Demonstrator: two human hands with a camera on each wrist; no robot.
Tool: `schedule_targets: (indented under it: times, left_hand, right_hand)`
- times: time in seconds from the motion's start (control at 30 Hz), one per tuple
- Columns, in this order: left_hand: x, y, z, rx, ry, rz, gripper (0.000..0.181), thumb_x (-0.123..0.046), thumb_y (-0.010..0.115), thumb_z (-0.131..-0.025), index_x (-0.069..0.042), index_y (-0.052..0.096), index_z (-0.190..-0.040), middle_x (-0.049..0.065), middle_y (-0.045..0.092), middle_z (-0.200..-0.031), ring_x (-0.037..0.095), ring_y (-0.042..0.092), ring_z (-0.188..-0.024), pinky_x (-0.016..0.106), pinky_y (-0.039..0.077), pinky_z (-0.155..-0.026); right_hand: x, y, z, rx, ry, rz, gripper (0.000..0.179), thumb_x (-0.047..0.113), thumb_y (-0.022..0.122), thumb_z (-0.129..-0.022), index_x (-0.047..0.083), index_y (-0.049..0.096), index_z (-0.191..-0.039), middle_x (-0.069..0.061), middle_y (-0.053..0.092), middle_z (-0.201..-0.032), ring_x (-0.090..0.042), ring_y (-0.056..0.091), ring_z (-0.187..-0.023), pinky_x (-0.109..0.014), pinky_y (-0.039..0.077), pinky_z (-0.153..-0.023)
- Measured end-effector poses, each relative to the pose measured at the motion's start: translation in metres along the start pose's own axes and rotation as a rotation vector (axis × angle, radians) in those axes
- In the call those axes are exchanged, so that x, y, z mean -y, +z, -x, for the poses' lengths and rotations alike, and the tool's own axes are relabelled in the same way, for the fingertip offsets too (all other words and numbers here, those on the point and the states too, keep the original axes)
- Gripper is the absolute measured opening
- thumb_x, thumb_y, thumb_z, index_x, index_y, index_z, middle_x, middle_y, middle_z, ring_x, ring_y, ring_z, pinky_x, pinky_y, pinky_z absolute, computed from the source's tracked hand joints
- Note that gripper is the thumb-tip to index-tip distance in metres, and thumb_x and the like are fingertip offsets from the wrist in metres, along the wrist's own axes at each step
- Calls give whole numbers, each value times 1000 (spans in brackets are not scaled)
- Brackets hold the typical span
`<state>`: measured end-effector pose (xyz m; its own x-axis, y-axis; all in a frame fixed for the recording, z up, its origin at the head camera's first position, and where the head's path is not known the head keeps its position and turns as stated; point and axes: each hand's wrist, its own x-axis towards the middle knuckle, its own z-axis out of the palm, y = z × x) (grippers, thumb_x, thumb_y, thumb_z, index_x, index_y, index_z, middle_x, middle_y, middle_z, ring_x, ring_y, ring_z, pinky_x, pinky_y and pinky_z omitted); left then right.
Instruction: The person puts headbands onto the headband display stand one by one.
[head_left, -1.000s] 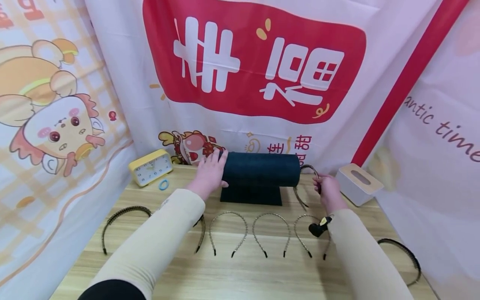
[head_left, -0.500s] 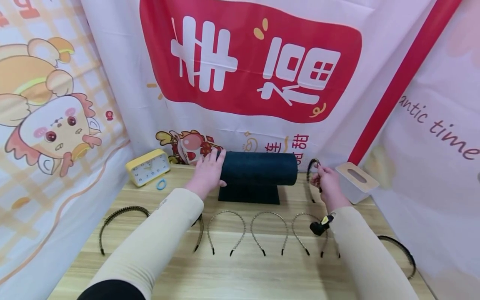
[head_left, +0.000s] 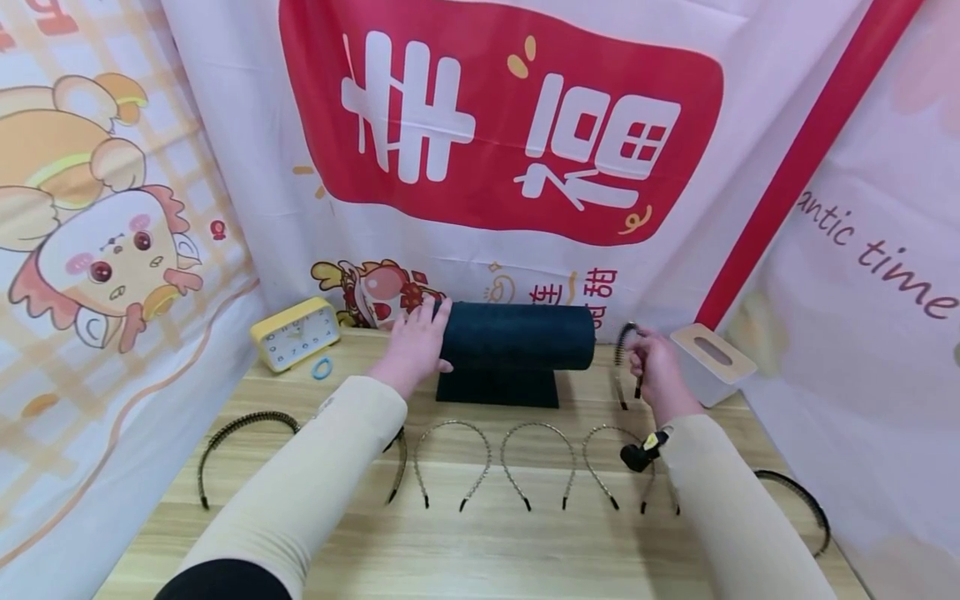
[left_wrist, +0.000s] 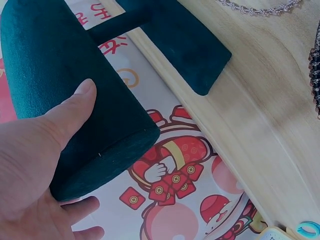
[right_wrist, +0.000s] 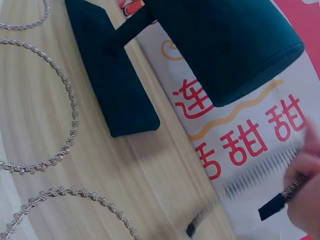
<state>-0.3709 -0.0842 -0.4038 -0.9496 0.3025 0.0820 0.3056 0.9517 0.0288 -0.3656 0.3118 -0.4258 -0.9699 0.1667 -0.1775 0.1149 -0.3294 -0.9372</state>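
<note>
A dark teal headband stand (head_left: 517,337), a padded roll on a flat base, stands at the back of the table. My left hand (head_left: 415,342) rests over the roll's left end. In the left wrist view its thumb lies along the fabric and its fingers stretch past the end face. Off the roll's right end, my right hand (head_left: 656,371) pinches a dark toothed headband (head_left: 619,367), seen nearly edge-on. One dark tip of this headband (right_wrist: 272,206) pokes out beside the fingers in the right wrist view, while the other points down toward the table.
Several beaded headbands, such as the middle one (head_left: 538,427), lie in a row in front. Darker headbands lie far left (head_left: 251,418) and far right (head_left: 801,492). A yellow alarm clock (head_left: 296,333), blue ring (head_left: 322,368) and tissue box (head_left: 712,362) stand or lie behind.
My right hand has drawn the headband rightward, away from the roll's end, and it has turned more edge-on. Over the last half second it sank slightly. My left hand stays on the roll.
</note>
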Motion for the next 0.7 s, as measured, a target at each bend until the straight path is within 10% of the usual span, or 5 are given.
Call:
schedule_targets:
  times: [0.23, 0.43, 0.7]
  left_hand:
    - [-1, 0, 0, 2, 3, 3, 115, -52, 78, -79, -11, 7, -159, 24, 14, -159, 40, 30, -139, 61, 19, -113]
    - [-1, -1, 0, 6, 3, -26, 116, -54, 77, -79, -10, 5, -159, 25, 13, -159, 40, 30, -139, 61, 19, -113]
    - [0, 2, -2, 0, 4, -26, 116, -54, 77, -78, -10, 7, -159, 25, 14, -159, 41, 31, -139, 61, 19, -112]
  right_hand:
    - [6, 2, 10, -102, 3, 65, 52, 50, 26, -105, 11, 60, -107, 6, 31, -45, -10, 27, -37, -26, 27, -41]
    - [13, 3, 18, -13, -19, -20, 37, 27, 36, -109, 8, 66, -98, -3, 55, -59, -15, 54, -49, -28, 54, -61]
    - [11, 1, 15, 167, -52, -98, 22, -1, 33, -105, 2, 47, -121, -11, 69, -92, -23, 69, -81, -40, 53, -89]
